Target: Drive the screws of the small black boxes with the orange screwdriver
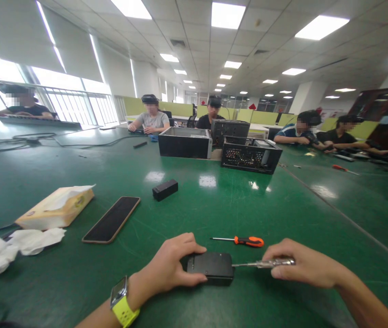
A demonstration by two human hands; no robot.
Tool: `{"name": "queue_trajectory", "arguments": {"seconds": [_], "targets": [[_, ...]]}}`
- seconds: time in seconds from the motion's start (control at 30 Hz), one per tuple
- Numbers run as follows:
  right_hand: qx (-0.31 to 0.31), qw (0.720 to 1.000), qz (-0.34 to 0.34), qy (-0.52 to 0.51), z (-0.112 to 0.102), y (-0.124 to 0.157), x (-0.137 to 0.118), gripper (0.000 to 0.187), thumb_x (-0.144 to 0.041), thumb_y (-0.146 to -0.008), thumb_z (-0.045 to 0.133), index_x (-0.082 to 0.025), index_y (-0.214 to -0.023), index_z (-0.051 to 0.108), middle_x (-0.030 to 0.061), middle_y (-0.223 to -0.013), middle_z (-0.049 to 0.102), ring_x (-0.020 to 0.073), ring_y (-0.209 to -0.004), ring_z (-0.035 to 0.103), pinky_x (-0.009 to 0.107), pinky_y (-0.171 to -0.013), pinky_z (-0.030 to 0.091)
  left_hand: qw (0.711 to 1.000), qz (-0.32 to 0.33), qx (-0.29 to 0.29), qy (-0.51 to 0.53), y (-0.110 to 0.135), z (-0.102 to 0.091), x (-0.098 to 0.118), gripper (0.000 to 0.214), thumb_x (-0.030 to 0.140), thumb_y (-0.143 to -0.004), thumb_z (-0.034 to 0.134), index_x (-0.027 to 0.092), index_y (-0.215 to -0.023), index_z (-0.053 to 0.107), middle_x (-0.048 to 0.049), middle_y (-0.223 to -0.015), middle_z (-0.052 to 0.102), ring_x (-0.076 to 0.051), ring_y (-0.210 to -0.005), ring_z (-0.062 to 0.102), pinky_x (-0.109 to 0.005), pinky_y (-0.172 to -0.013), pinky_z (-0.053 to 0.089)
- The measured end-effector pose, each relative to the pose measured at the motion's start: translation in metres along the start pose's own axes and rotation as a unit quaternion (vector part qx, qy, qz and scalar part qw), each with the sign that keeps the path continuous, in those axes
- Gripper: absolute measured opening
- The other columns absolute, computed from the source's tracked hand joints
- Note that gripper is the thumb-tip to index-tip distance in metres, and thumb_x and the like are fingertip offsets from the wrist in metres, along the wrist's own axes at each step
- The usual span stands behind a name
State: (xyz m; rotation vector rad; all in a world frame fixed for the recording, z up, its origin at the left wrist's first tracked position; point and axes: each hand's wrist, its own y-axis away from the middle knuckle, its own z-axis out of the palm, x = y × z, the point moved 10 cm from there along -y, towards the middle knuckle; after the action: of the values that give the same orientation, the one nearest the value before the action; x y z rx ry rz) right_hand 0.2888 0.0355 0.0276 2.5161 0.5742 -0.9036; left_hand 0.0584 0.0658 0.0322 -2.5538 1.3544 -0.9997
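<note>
My left hand (180, 260) grips a small black rectangular box (214, 265) from its left end, thumb on the near side and fingers on the far side. The box lies on the green tabletop. In my right hand (294, 262) is a slim screwdriver (265, 263) with a clear, shiny handle, held nearly level. Its tip meets the right end of the box; whether it sits in a slot or screw there I cannot tell. Just beyond the box lies a second screwdriver (245, 241) with an orange and black handle, touched by neither hand.
A phone (111, 219) and a tissue pack (57, 207) with crumpled tissues (36, 240) lie to the left. Another black box (165, 189) sits farther ahead. Two open computer cases (185, 143) (250, 155) stand beyond it. Several people sit around the table.
</note>
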Motion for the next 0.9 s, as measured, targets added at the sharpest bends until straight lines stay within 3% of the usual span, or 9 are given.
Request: {"name": "queue_trajectory", "arguments": {"seconds": [0.33,0.9], "targets": [[0.055,0.998,-0.023,0.009,-0.011,0.003,-0.011,0.033,-0.048,-0.086,0.061,-0.023,-0.098,0.079,0.0048,-0.085,0.072,0.0198,-0.079,0.063,0.028,-0.072,0.048,1.0,0.001,-0.002,-0.004,0.0,0.0,0.001,0.044,0.042,-0.072,0.082,0.019,-0.108,0.069,-0.0016,-0.081,0.057,-0.018,-0.075,0.055,-0.025,-0.064,0.039],[0.036,0.997,-0.032,-0.055,-0.005,-0.011,0.007,0.041,-0.056,-0.083,0.063,-0.019,-0.095,0.078,0.0051,-0.084,0.071,0.0215,-0.08,0.061,0.03,-0.073,0.047,1.0,-0.009,-0.005,-0.007,0.0,0.0,0.0,0.045,0.045,-0.072,0.081,0.02,-0.107,0.07,-0.0027,-0.084,0.06,-0.019,-0.078,0.056,-0.026,-0.066,0.041]]}}
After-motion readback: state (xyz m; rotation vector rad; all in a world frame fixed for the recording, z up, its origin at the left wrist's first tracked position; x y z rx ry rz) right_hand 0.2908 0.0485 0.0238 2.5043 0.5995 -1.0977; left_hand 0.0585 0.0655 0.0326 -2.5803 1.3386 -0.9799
